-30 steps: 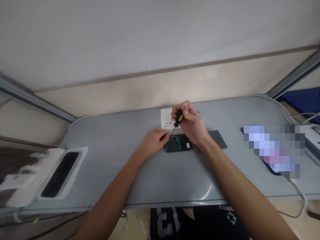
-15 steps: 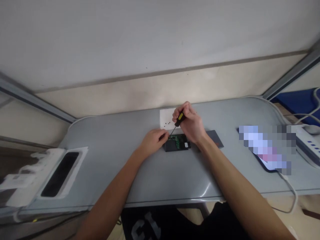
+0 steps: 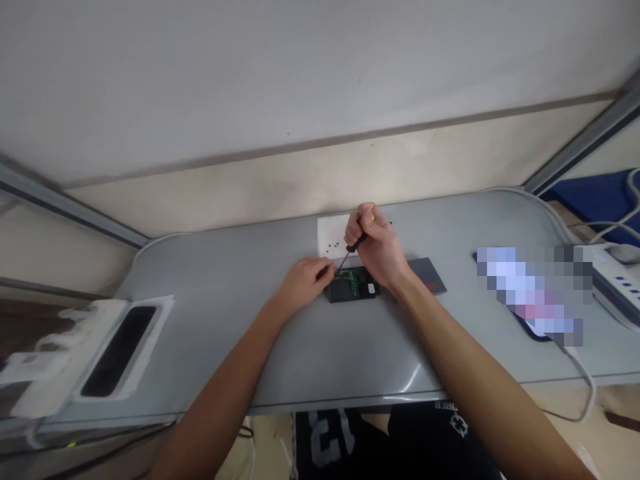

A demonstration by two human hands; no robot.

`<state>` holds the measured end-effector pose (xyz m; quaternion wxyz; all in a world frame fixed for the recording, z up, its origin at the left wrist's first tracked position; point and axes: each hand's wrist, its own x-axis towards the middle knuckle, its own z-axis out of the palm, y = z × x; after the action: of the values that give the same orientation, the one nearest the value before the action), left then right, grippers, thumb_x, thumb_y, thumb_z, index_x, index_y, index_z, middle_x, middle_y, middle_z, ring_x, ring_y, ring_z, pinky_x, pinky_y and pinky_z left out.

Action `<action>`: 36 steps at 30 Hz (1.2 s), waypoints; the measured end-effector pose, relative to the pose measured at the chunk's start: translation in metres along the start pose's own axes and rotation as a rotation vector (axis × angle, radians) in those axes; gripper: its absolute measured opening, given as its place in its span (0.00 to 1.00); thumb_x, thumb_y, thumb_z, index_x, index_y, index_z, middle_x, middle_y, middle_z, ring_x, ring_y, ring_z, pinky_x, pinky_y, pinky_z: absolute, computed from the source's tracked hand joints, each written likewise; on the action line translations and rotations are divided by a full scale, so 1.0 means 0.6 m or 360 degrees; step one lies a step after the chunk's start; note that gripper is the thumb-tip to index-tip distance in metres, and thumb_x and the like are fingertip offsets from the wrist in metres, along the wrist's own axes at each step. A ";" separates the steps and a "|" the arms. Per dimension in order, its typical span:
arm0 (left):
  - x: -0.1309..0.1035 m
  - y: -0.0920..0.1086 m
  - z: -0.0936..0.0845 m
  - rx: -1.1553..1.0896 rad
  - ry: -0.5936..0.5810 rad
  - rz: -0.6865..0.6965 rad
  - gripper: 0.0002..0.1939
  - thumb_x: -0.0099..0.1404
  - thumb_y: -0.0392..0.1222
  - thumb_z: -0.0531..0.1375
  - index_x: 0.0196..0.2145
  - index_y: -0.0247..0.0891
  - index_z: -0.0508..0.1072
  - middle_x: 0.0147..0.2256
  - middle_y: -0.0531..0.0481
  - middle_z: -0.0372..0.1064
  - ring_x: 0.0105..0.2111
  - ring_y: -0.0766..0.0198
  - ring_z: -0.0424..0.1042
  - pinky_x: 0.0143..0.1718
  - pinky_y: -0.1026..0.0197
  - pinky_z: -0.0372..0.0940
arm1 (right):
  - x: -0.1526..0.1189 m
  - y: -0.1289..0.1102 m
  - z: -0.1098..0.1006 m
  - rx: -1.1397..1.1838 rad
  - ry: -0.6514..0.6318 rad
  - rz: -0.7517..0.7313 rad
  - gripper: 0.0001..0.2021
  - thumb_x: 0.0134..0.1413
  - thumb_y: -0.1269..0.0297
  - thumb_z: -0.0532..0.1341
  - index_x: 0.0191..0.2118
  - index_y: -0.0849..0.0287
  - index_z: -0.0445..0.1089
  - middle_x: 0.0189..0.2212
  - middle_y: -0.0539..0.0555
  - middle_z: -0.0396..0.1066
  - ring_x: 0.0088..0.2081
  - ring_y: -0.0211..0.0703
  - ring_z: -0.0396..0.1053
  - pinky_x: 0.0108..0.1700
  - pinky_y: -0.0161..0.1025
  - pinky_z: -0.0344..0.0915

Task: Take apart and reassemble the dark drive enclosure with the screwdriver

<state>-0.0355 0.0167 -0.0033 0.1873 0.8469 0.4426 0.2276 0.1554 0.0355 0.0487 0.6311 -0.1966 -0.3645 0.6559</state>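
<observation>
A small black device with a green circuit board (image 3: 354,285) lies on the grey table. My right hand (image 3: 377,243) is wrapped round a dark screwdriver (image 3: 354,247), its tip pointing down at the board's upper left corner. My left hand (image 3: 309,281) is at the device's left edge, thumb and fingers pinched close to the screwdriver tip; whether they hold a small part or the device's edge is hidden. Behind the device is a white sheet (image 3: 327,233) with several tiny dark screws on it. A flat dark plate (image 3: 427,276) lies to the right, partly behind my right wrist.
On the left, a black phone (image 3: 119,351) rests on white paper beside a white power strip (image 3: 83,333) with plugs. A lit, blurred-out phone (image 3: 530,293) with a cable lies on the right, near another power strip (image 3: 617,280).
My right hand has turned round the screwdriver, so its yellow-marked handle is now mostly covered. My left hand stays at the device's edge. The view has shifted slightly.
</observation>
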 end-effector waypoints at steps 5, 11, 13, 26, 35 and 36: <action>-0.002 -0.003 0.000 -0.0004 -0.0040 0.0000 0.17 0.77 0.46 0.51 0.34 0.39 0.73 0.31 0.50 0.75 0.32 0.62 0.71 0.38 0.60 0.62 | -0.001 -0.008 -0.009 -0.0157 -0.0144 0.0030 0.11 0.64 0.53 0.64 0.37 0.54 0.68 0.33 0.51 0.66 0.34 0.41 0.64 0.39 0.40 0.63; -0.002 0.000 0.000 0.0029 -0.0019 0.0007 0.18 0.77 0.47 0.51 0.33 0.39 0.73 0.29 0.51 0.72 0.30 0.63 0.69 0.37 0.59 0.61 | -0.007 -0.005 0.001 -0.0035 -0.0144 0.0036 0.16 0.66 0.45 0.59 0.39 0.54 0.69 0.28 0.50 0.60 0.31 0.42 0.61 0.35 0.41 0.62; -0.001 0.000 -0.001 0.0002 -0.0015 0.0001 0.17 0.77 0.47 0.51 0.33 0.39 0.73 0.29 0.51 0.72 0.30 0.63 0.68 0.36 0.60 0.61 | -0.010 0.001 0.011 -0.0014 -0.0109 -0.0013 0.16 0.65 0.45 0.61 0.38 0.53 0.66 0.26 0.48 0.57 0.29 0.40 0.57 0.33 0.39 0.60; 0.000 0.000 0.001 0.0007 -0.0017 0.0009 0.17 0.77 0.46 0.51 0.33 0.39 0.73 0.29 0.51 0.72 0.30 0.62 0.69 0.37 0.59 0.61 | -0.010 0.006 0.019 -0.0092 -0.0045 -0.0005 0.21 0.66 0.38 0.57 0.38 0.53 0.66 0.25 0.48 0.57 0.28 0.41 0.59 0.33 0.40 0.60; 0.000 0.002 -0.003 0.0008 -0.0024 0.0025 0.17 0.77 0.46 0.51 0.33 0.39 0.72 0.30 0.50 0.72 0.31 0.62 0.69 0.37 0.59 0.61 | -0.009 0.011 0.003 -0.0302 -0.0107 -0.0093 0.14 0.65 0.48 0.62 0.40 0.54 0.72 0.32 0.51 0.67 0.35 0.41 0.64 0.39 0.40 0.62; 0.000 0.002 -0.003 0.0011 -0.0027 0.0022 0.17 0.77 0.46 0.51 0.32 0.39 0.72 0.29 0.50 0.72 0.31 0.62 0.69 0.37 0.59 0.61 | -0.009 0.009 0.003 -0.0301 -0.0130 -0.0067 0.14 0.66 0.48 0.62 0.43 0.54 0.74 0.33 0.51 0.67 0.35 0.41 0.65 0.40 0.41 0.63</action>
<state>-0.0356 0.0162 -0.0010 0.1866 0.8524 0.4360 0.2201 0.1510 0.0304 0.0447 0.6080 -0.2206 -0.4542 0.6127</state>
